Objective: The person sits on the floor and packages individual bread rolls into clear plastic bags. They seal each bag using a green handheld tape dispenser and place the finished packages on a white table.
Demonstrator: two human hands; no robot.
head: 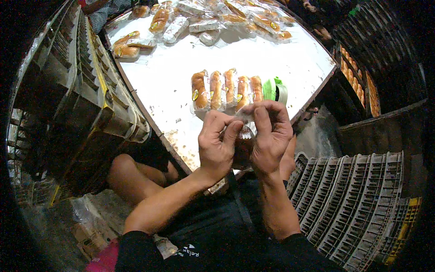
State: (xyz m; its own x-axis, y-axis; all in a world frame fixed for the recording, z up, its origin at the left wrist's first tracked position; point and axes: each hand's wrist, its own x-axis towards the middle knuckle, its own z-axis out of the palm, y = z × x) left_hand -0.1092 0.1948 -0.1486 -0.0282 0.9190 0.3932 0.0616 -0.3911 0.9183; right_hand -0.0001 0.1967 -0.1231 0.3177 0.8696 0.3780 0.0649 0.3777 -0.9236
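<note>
My left hand (217,142) and my right hand (272,136) are raised close together over the near edge of a white table. A piece of clear plastic film (245,115) is pinched between the fingertips of both hands. Whether it is loose or part of a bag is unclear. Just beyond my fingers, several long bread rolls (229,87) in clear printed wrappers lie side by side in a row. At the row's right end sits a green and pale plastic object (270,90), possibly a tape dispenser, partly behind my right fingers.
A heap of wrapped rolls (217,23) covers the far side of the white table (163,78). Stacked plastic crates stand at left (112,117) and lower right (346,204). Unwrapped rolls fill trays (353,80) at right. Other people's arms show near the table's far corners.
</note>
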